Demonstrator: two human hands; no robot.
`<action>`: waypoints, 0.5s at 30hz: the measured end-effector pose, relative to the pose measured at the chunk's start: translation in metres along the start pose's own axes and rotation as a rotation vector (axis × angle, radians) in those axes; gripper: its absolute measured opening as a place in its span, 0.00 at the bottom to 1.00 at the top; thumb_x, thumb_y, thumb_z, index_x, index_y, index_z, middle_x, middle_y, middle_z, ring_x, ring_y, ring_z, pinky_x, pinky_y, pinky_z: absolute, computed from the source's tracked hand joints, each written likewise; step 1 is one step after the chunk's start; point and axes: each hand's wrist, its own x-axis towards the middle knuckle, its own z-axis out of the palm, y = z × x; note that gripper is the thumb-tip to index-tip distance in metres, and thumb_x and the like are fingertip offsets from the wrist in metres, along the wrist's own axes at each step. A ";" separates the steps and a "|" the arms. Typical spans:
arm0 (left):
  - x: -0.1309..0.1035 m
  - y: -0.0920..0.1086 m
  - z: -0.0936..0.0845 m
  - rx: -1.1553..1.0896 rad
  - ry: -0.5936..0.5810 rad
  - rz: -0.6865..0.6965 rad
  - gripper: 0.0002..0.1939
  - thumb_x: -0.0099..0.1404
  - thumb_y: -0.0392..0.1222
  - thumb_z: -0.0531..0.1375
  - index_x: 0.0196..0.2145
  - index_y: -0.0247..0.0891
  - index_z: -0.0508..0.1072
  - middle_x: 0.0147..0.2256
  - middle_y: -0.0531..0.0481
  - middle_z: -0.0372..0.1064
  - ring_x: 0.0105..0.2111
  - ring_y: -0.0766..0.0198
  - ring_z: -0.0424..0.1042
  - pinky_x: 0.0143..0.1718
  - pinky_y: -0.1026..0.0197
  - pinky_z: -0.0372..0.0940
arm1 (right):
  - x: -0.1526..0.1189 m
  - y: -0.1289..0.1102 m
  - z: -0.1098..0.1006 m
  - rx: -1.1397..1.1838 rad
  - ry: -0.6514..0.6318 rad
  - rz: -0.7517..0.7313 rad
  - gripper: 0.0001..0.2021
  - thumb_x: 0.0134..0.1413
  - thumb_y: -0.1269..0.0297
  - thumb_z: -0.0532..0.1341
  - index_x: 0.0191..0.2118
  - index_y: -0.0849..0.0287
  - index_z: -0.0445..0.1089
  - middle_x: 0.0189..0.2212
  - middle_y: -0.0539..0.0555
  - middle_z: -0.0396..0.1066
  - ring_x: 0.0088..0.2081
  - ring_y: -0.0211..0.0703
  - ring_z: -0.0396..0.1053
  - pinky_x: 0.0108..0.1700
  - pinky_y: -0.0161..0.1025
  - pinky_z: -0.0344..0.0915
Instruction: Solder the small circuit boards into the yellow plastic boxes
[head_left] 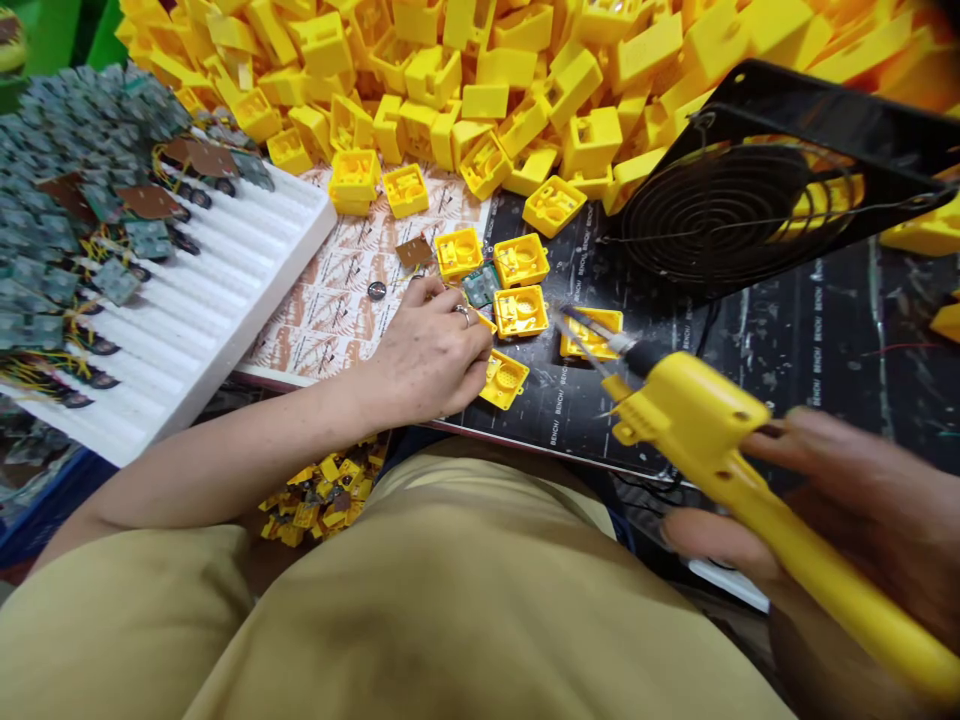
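My right hand (840, 490), partly blurred, grips a yellow soldering gun (697, 410). Its metal tip and thin feed tube point left, in front of a yellow plastic case (609, 322) on the black mat. My left hand (435, 350) wears a ring and rests at the table's front, its fingers curled down around a small yellow case (486, 320) that is mostly hidden. Another open case (504, 380) pokes out beside the thumb. Just beyond the fingers lie open cases (520, 311) with round parts and wires inside, and a green circuit board (481, 286).
A large heap of yellow cases (450, 80) fills the back. At the right stands a black fan (720, 210). A white foam tray (247, 290) of wired boards sits at the left. A brown board (414, 252) and a small round part (376, 291) lie near the left hand.
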 end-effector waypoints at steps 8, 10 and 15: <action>-0.002 0.000 0.000 -0.001 -0.002 -0.002 0.10 0.62 0.39 0.54 0.25 0.38 0.72 0.26 0.49 0.73 0.34 0.56 0.69 0.45 0.51 0.59 | 0.016 -0.001 -0.006 0.097 -0.084 -0.101 0.32 0.62 0.55 0.60 0.67 0.57 0.53 0.26 0.49 0.72 0.27 0.39 0.71 0.32 0.36 0.67; -0.002 0.000 -0.001 -0.007 -0.013 -0.011 0.10 0.62 0.39 0.53 0.26 0.38 0.72 0.26 0.49 0.73 0.33 0.56 0.69 0.45 0.50 0.60 | 0.015 -0.003 -0.009 0.050 -0.096 -0.111 0.33 0.62 0.54 0.59 0.68 0.60 0.51 0.29 0.53 0.74 0.29 0.42 0.73 0.34 0.37 0.70; -0.001 0.001 -0.002 -0.004 -0.032 -0.019 0.11 0.63 0.40 0.53 0.27 0.38 0.72 0.27 0.48 0.74 0.35 0.55 0.70 0.45 0.49 0.60 | 0.008 -0.009 -0.001 0.059 -0.078 -0.065 0.25 0.61 0.66 0.61 0.62 0.57 0.59 0.30 0.49 0.76 0.30 0.37 0.75 0.33 0.29 0.72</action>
